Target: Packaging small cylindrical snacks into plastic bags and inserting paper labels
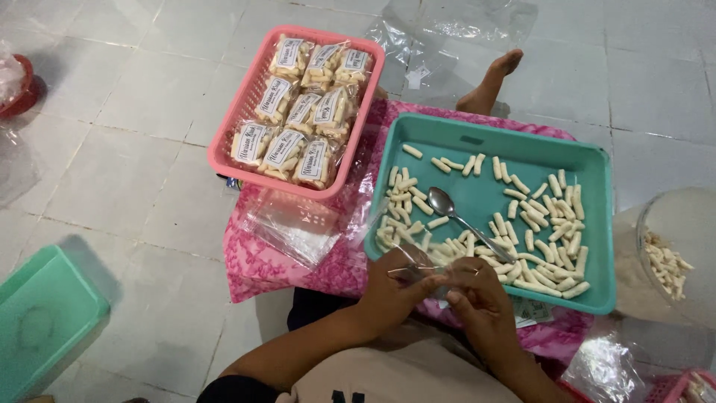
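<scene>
Both the left hand and the right hand pinch a small clear plastic bag between closed fingertips, over the near rim of the teal tray. At 12 o'clock from the hands, a spoon lies among pale snack sticks; at 11 o'clock sits a pink basket of packed bags.

Clear bag: pinched between left hand and right hand; its contents are too small to tell.
Spoon: handle end hidden behind the hands at 6 o'clock.
Red bowl: cut off by the edge at 9 o'clock.
Teal lid: cropped at 8 o'clock.
Clear jar: cut by the edge at 3 o'clock.
Pink crate: only a corner shows at 5 o'clock.
Packet labels: too small to make out.
Foot: leg hidden behind the teal tray.
</scene>
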